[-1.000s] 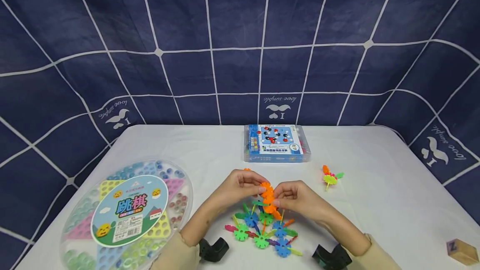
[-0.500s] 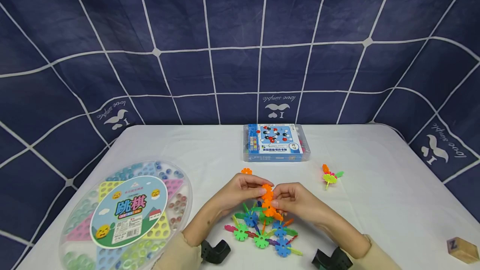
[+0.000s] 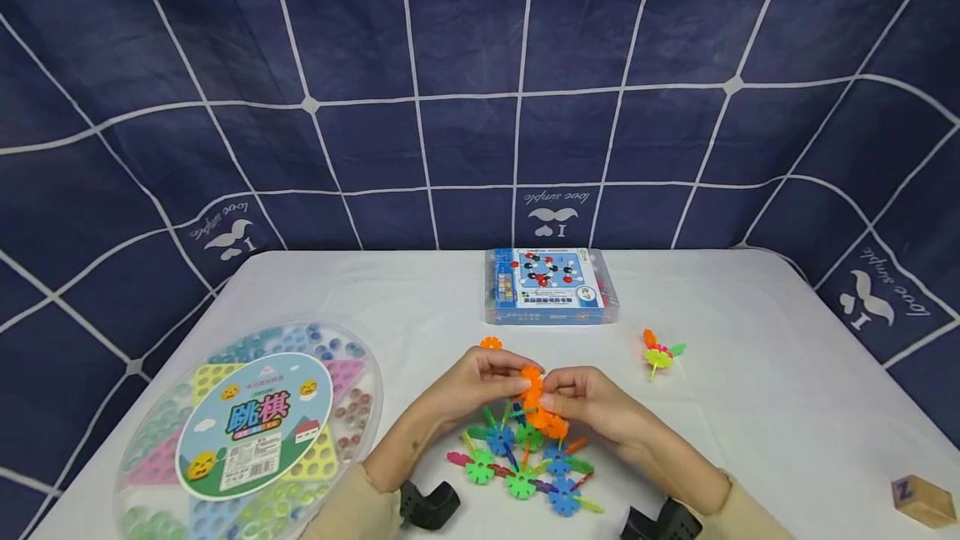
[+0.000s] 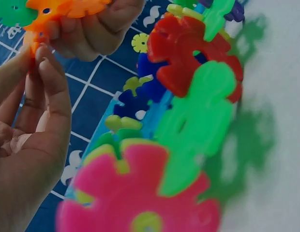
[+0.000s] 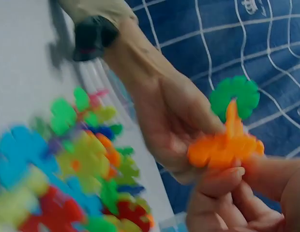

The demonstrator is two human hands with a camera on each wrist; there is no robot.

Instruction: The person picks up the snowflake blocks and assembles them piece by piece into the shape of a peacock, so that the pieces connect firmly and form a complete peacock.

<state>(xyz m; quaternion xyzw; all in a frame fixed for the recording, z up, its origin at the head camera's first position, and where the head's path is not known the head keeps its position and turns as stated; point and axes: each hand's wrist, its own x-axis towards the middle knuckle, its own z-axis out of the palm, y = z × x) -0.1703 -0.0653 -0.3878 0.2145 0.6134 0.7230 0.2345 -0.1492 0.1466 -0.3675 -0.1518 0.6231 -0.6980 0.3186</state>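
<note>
Between the fingertips of both hands is a small cluster of joined orange snowflake discs (image 3: 532,390), the notched plastic building kind. My left hand (image 3: 472,377) pinches its upper left part, and my right hand (image 3: 600,407) pinches it from the right. In the right wrist view the orange discs (image 5: 220,151) stand at angles to each other, with a green disc (image 5: 234,96) beyond them. Just below the hands on the table lies a linked build of colourful snowflake discs (image 3: 521,484). Its pink disc (image 4: 140,203) and red disc (image 4: 176,48) are large in the left wrist view.
A round Chinese checkers set (image 3: 255,423) fills the table's left. At the back stands a clear box with a molecule picture (image 3: 551,286). A small disc figure (image 3: 660,354) sits to the right, a wooden block (image 3: 924,501) at the right edge. An orange disc (image 3: 491,342) shows behind my left hand.
The orange discs have tilted between the fingers, the lower part swinging to the right. Both hands have come slightly closer together and lower, keeping their pinch. The build on the table stays put.
</note>
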